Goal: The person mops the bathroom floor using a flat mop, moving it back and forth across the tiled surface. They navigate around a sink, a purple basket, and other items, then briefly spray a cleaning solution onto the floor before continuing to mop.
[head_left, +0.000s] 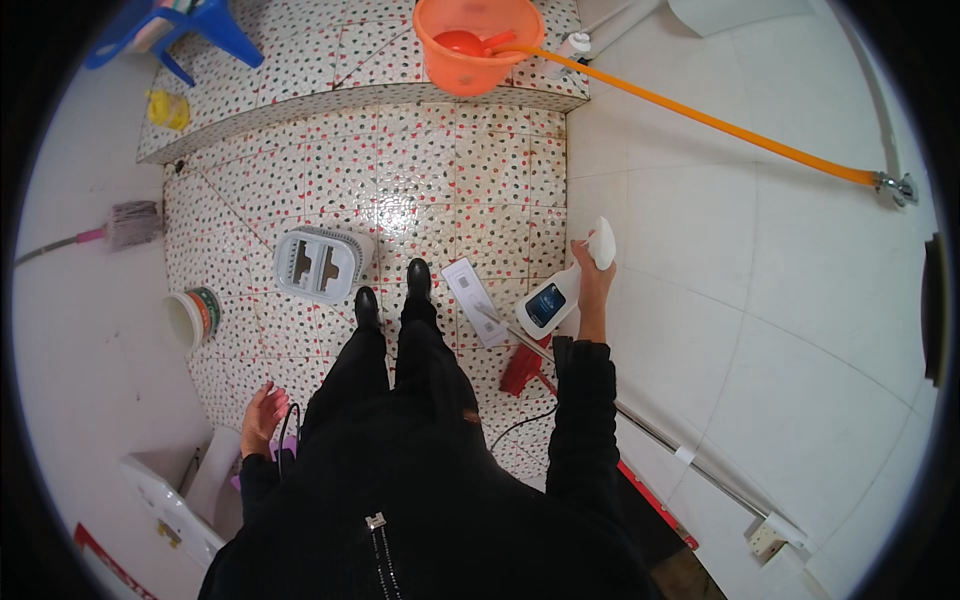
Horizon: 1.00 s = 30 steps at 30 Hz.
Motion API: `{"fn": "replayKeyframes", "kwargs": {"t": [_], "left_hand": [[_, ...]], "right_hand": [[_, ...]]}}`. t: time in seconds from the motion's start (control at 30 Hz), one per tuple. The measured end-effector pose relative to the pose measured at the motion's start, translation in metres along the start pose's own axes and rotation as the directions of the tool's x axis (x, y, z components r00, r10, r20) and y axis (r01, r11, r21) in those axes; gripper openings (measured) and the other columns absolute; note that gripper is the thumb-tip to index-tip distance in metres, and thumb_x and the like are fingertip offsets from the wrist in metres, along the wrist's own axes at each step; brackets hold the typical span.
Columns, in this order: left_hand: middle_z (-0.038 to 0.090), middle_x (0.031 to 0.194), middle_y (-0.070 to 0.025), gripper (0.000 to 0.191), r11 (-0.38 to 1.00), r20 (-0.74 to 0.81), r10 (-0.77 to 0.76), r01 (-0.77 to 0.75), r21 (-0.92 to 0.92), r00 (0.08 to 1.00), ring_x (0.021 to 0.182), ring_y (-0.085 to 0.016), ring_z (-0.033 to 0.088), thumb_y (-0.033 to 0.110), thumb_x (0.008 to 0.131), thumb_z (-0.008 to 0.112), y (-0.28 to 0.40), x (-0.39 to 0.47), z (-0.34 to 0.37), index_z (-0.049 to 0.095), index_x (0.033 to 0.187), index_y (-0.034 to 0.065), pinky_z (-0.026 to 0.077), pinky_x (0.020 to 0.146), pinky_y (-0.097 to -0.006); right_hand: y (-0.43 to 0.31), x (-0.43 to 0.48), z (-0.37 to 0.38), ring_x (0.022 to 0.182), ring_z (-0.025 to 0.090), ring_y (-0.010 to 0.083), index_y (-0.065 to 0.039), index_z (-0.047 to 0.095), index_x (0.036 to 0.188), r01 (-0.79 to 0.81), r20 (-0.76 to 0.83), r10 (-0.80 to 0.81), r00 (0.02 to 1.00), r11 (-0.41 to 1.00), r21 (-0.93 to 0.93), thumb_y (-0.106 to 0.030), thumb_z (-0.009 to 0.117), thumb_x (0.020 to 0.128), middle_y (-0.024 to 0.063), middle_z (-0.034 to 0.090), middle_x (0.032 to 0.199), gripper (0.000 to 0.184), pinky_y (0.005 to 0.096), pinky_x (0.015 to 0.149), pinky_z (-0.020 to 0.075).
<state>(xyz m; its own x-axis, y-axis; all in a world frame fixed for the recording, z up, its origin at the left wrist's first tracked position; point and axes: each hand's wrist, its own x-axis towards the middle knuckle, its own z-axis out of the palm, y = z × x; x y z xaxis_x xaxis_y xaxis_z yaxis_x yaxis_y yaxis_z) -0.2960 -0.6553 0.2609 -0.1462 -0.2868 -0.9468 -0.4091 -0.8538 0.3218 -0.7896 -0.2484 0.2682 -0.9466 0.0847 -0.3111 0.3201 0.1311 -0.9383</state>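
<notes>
My right hand grips a white spray bottle by its neck, just under the white trigger head. The bottle tilts, its base towards the lower left, and its dark blue label bears writing. Below it are a flat mop head with a metal pole, and a red broom or brush head on the tiled floor. My left hand hangs at my left side, fingers apart and holding nothing. A thin black cable or cord loop shows beside it.
A grey mop bucket stands before my shoes, with a white pail to its left. A string mop leans on the left wall. On the raised step stand an orange bucket, a yellow container and a blue plastic stool. An orange hose spans the right.
</notes>
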Motion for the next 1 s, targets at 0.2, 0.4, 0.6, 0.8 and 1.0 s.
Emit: {"fn": "replayKeyframes", "kwargs": {"t": [0.2, 0.4, 0.6, 0.8, 1.0], "left_hand": [[0.059, 0.095, -0.0112, 0.043, 0.999, -0.034, 0.002, -0.001, 0.036, 0.999, 0.079, -0.02, 0.059, 0.03, 0.079, 0.061, 0.002, -0.005, 0.009, 0.049, 0.112, 0.0064, 0.05, 0.07, -0.0308], [0.058, 0.096, -0.011, 0.042, 0.998, -0.038, -0.006, 0.008, 0.054, 0.999, 0.078, -0.019, 0.058, 0.03, 0.079, 0.061, 0.002, -0.004, 0.011, 0.049, 0.112, 0.0067, 0.05, 0.068, -0.0303], [0.059, 0.094, -0.0104, 0.041, 0.998, -0.02, -0.004, 0.005, 0.067, 1.0, 0.077, -0.018, 0.059, 0.031, 0.078, 0.063, 0.007, -0.005, 0.024, 0.05, 0.109, 0.0082, 0.05, 0.068, -0.0298], [0.059, 0.094, -0.0103, 0.041, 0.998, -0.024, -0.001, 0.002, 0.062, 1.0, 0.078, -0.019, 0.059, 0.031, 0.077, 0.063, 0.005, -0.008, 0.027, 0.049, 0.109, 0.0084, 0.05, 0.068, -0.0304], [0.058, 0.096, -0.0124, 0.043, 0.998, -0.016, 0.015, -0.014, 0.054, 1.0, 0.08, -0.02, 0.059, 0.032, 0.077, 0.063, 0.0, -0.008, 0.028, 0.049, 0.11, 0.0072, 0.051, 0.069, -0.0304]], "right_hand": [[0.02, 0.02, -0.012, 0.069, 0.052, 0.0119, 0.001, 0.06, 0.088, -0.042, -0.041, 0.037, 0.998, 0.99, -0.133, -0.012, 0.07, 0.068, 0.0022, 0.057, 0.075, 0.026, 0.0265, 0.064, 0.0422], [0.033, 0.013, -0.019, 0.068, 0.053, 0.0126, 0.001, 0.058, 0.093, -0.044, -0.002, 0.044, 0.999, 0.997, -0.057, -0.013, 0.069, 0.068, 0.0031, 0.057, 0.076, 0.031, 0.0262, 0.061, 0.0421], [0.037, 0.019, -0.023, 0.068, 0.053, 0.0118, 0.002, 0.054, 0.105, -0.063, 0.027, 0.066, 0.997, 0.995, -0.083, -0.01, 0.066, 0.069, 0.0043, 0.057, 0.079, 0.04, 0.0242, 0.058, 0.0423], [0.028, 0.01, -0.019, 0.071, 0.054, 0.0129, 0.002, 0.056, 0.103, -0.095, 0.057, 0.098, 0.994, 0.994, -0.062, -0.011, 0.067, 0.068, 0.0048, 0.057, 0.081, 0.04, 0.0246, 0.062, 0.0424], [0.019, 0.003, -0.008, 0.076, 0.054, 0.0133, 0.002, 0.057, 0.103, -0.111, 0.067, 0.116, 0.991, 0.991, -0.079, -0.011, 0.067, 0.067, 0.0046, 0.057, 0.086, 0.04, 0.026, 0.068, 0.0424]]}}
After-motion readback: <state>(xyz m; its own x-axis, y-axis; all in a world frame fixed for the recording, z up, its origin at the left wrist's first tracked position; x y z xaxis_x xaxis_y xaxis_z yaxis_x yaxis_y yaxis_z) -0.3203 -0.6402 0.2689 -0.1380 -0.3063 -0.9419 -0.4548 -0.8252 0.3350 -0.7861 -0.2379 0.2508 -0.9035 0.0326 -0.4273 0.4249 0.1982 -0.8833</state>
